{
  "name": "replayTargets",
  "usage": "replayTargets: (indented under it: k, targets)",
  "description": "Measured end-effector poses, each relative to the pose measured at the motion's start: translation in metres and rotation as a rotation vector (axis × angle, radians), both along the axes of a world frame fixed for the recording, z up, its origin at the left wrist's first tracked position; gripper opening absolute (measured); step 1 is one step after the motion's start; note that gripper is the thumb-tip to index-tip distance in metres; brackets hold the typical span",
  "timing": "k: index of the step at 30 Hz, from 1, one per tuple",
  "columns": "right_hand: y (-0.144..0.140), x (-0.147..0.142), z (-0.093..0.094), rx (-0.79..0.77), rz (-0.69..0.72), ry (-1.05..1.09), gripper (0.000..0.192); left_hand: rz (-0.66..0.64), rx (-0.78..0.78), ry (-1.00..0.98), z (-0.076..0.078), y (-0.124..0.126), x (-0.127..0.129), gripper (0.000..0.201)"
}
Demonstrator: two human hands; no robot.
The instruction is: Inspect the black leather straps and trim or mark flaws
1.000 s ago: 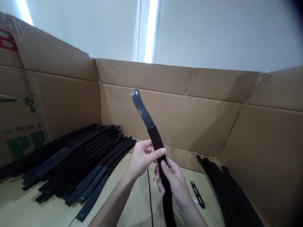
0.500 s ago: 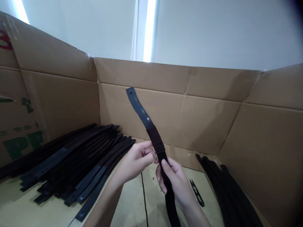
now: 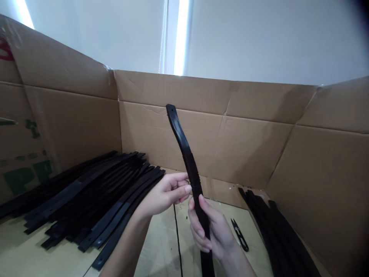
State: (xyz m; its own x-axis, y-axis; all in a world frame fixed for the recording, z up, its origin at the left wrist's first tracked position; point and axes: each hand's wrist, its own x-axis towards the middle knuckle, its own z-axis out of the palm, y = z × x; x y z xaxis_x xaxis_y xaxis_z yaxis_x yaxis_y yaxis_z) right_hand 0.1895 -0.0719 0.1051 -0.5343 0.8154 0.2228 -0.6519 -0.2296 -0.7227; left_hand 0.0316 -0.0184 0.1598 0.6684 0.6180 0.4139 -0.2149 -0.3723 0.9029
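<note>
A long, slightly curved black strip (image 3: 179,132) stands tilted in front of me, a small hole near its top end. Dark cord is wound in tight turns round its middle, forming a wrapped band (image 3: 191,167). My right hand (image 3: 215,227) grips the strip below that band, thumb in front and fingers curled around. Beside the band's lower edge, my left hand (image 3: 168,192) is closed in a pinch at the cord. From under it a loose black cord (image 3: 178,240) hangs down to the table; the pinched bit itself is mostly hidden by the fingers.
A pile of similar black strips (image 3: 106,192) lies on the table at left. Several more strips (image 3: 276,231) lie at right. Small black thread snips (image 3: 239,234) rest right of my right hand. Cardboard walls (image 3: 173,130) enclose the table on three sides.
The strip has turned about its length and become more upright, its top end shifting right. My right hand's fingers have wrapped further round it. The left hand stays close to the band.
</note>
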Motion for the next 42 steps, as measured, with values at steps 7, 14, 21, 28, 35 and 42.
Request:
replayTargets:
  k: [7,14,21,28,35,42]
  targets:
    - [0.002,-0.005,-0.006,0.031,0.328,0.073,0.043,-0.081,-0.113,-0.027,-0.009,0.012,0.004,0.035]
    - [0.003,0.002,0.005,0.046,-0.001,-0.124,0.043,0.13,-0.02,-0.053,-0.005,0.004,0.011,0.024]
    - [0.005,0.007,0.006,0.138,-0.479,-0.496,0.042,0.288,0.063,0.096,-0.002,0.0,0.015,0.016]
    - [0.006,0.007,0.008,0.251,-0.659,-0.627,0.046,0.235,0.072,0.117,-0.004,0.001,0.016,0.025]
    - [0.001,0.009,0.008,0.132,-0.429,-0.425,0.045,0.136,0.04,0.06,-0.002,0.001,0.012,0.028]
    - [0.002,0.007,0.006,0.065,-0.041,-0.16,0.042,-0.063,-0.115,0.085,-0.001,0.002,0.004,0.034]
